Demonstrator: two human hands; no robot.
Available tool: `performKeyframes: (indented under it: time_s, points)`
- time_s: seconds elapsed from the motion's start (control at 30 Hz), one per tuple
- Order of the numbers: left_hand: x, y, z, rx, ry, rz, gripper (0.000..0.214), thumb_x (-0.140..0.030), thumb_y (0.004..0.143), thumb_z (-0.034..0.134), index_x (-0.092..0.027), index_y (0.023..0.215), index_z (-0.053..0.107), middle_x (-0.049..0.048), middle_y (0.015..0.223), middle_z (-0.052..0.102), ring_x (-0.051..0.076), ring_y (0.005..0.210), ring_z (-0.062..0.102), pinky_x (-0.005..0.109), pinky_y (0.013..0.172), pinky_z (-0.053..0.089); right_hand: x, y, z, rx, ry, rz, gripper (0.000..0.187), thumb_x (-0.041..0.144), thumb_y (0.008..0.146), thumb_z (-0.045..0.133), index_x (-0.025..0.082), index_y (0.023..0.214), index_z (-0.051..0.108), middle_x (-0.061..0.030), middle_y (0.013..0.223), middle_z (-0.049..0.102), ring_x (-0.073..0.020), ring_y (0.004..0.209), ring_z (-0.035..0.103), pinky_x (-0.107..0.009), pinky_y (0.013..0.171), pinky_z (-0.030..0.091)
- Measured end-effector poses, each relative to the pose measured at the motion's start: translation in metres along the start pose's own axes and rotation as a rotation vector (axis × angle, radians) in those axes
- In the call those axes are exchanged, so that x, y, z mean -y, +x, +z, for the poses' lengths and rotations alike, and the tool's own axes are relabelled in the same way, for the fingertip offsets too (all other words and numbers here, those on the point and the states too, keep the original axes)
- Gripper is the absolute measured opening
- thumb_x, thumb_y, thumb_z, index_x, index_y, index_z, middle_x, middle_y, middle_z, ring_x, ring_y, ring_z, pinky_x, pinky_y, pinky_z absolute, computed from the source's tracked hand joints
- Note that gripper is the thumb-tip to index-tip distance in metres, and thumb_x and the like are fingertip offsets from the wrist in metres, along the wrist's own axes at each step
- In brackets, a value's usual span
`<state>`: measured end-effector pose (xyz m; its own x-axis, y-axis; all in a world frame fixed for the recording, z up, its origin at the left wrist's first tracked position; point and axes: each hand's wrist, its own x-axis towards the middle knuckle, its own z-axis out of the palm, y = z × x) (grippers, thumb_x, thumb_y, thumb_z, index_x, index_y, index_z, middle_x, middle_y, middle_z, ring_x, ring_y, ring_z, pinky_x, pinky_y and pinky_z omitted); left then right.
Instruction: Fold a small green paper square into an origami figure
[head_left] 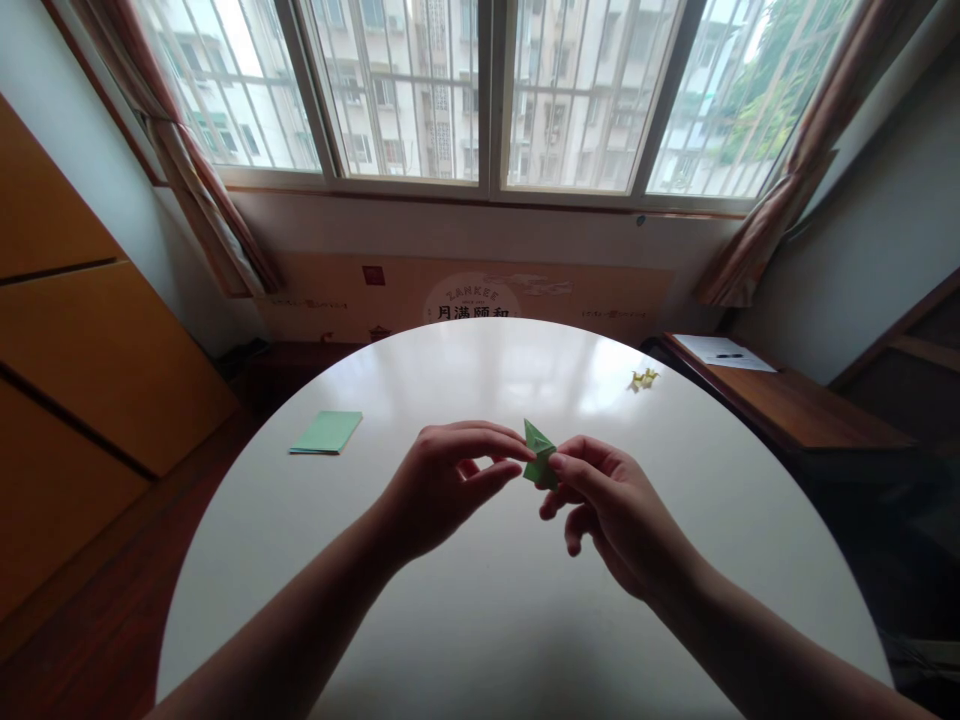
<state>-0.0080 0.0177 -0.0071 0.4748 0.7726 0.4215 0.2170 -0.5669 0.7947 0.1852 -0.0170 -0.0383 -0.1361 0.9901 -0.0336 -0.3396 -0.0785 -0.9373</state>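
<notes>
Here's the green folded paper (540,468) over the white table (480,620), pinched in the right hand (616,488)!
We see the left hand (439,480) at its edge, but can't tell whether it grips; fingers hide part of the folds.

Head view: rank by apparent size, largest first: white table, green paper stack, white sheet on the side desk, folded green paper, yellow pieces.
1. White table
2. Green paper stack and white sheet: too alike to rank
3. Folded green paper, partly covered
4. Yellow pieces, taken together
</notes>
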Motion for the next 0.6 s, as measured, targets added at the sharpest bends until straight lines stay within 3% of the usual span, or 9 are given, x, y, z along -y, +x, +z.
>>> performKeyframes:
  time_s: [0.3,0.6]
  points:
    - [0.003,0.001,-0.001,0.033,0.016,0.231,0.01,-0.012,0.085,0.071,-0.018,0.088,0.078,0.0082,0.095,0.075,0.015,0.075,0.071,0.021,0.057,0.053,-0.002,-0.001,0.0,0.04,-0.015,-0.02,0.023,0.037,0.081,0.079,0.018,0.081,0.066,-0.0008,0.075,0.068,-0.015,0.06,0.068,-0.014,0.034,0.045]
    - [-0.001,-0.003,0.009,-0.033,-0.062,0.043,0.008,-0.008,0.084,0.065,-0.015,0.085,0.069,0.0047,0.081,0.071,0.014,0.07,0.066,0.02,0.051,0.051,-0.004,-0.003,0.003,0.088,-0.044,-0.039,0.016,0.032,0.083,0.078,0.019,0.082,0.068,-0.0007,0.077,0.069,-0.0154,0.063,0.069,-0.014,0.034,0.047]
